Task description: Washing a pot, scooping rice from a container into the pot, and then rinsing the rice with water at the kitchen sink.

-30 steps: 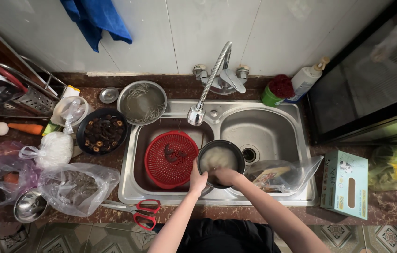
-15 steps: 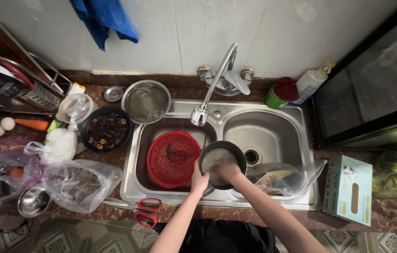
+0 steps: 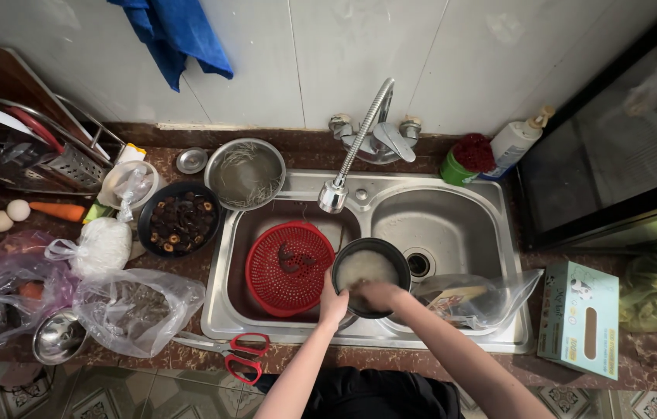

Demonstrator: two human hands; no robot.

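Two bare forearms enter from 6 o'clock, no sleeves, watch or rings visible. Left hand at 11 o'clock of the torso, right hand at 12. Dark, plain black garment on the torso at the bottom edge.

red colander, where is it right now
In the head view the red colander sits in the left basin of the sink, just left of the dark pot and below the tap head.

A white tiled wall is seen beyond the hands, above a dark speckled stone bench. Patterned floor tiles are glimpsed below. A dark glass-fronted cabinet is set to the right.
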